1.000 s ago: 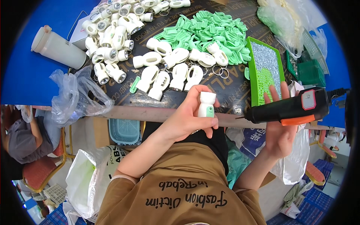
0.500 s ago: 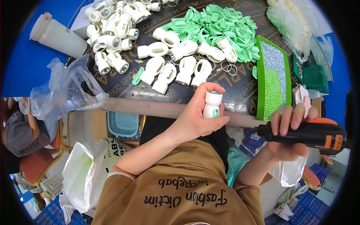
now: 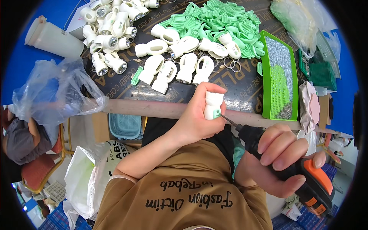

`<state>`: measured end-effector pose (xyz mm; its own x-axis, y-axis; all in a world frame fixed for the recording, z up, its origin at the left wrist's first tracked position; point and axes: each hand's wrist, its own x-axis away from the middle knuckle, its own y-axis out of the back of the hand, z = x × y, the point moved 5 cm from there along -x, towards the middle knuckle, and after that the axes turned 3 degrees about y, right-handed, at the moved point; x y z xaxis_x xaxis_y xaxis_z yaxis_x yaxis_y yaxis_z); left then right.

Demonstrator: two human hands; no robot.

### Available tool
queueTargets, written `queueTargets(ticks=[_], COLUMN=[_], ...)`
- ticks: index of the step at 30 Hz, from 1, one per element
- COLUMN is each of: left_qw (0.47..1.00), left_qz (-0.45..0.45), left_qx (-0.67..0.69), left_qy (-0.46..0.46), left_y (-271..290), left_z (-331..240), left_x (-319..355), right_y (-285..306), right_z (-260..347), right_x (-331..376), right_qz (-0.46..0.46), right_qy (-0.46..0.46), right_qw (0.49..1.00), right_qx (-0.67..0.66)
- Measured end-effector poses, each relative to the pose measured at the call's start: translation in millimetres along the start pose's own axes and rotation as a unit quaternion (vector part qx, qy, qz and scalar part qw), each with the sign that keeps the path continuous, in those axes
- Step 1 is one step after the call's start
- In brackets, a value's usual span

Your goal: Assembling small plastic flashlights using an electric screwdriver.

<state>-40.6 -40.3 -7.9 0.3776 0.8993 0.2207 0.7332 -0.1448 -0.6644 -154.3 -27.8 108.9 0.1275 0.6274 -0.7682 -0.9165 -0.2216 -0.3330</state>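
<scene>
Wrapped in my left hand (image 3: 194,113) is a small white flashlight (image 3: 214,100) with a green panel, held upright near the table edge. My right hand (image 3: 281,157) grips a black and orange electric screwdriver (image 3: 264,142). Its thin bit points up and left, and the tip meets the green panel on the flashlight. Beyond my left hand lie several white flashlights with looped handles, such as one flashlight (image 3: 165,76), some with key rings (image 3: 232,65). A loose green piece (image 3: 136,76) rests beside them.
A heap of green plastic parts (image 3: 218,27) covers the far middle. Piled flashlights (image 3: 111,30) stand at far left, near a white jug (image 3: 53,37) and a clear plastic bag (image 3: 61,88). A green tray (image 3: 264,111) of small silvery screws (image 3: 279,53) sits at right.
The screwdriver has swung from lying level at the right to slanting toward the flashlight, its bit now at the green panel. My left hand has shifted slightly left.
</scene>
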Motion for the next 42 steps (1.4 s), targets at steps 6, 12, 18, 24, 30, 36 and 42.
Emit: queueTargets(ticks=[6,12,18,24,30,36,42], left_qw=[1.0,1.0,0.999,0.999,0.996,0.987,0.976], left_qz=[0.004,0.003,-0.004,-0.009,-0.026,-0.041,-0.043], left_qx=[0.002,0.025,0.036,0.036,-0.081,-0.136,-0.185], left_qy=[-0.016,-0.01,-0.007,0.0,-0.034,-0.07,-0.11], left_y=[0.6,0.1,0.1,0.0,3.3,4.0,4.4], left_z=[2.9,3.1,2.7,4.0,6.9,9.1,8.1], left_x=[-1.2,-1.4,-1.0,-1.1,-1.5,-0.9,-1.7], right_y=[-1.5,-1.4,-4.2,-4.8,-6.8,-6.1,-3.9], right_z=[-2.0,-3.4,-5.0,-6.0,-5.7,-8.4,-10.9], right_x=[-1.1,-1.0,0.5,-0.8,-1.6,-3.1,-4.5], right_qz=[0.032,0.04,0.032,0.042,0.079,0.079,0.075], right_qy=[0.003,-0.002,0.019,0.016,0.0,-0.015,-0.037], right_qw=[0.999,0.999,0.999,0.999,0.996,0.996,0.996], right_qx=[-0.009,0.005,0.004,0.012,0.046,0.036,0.024])
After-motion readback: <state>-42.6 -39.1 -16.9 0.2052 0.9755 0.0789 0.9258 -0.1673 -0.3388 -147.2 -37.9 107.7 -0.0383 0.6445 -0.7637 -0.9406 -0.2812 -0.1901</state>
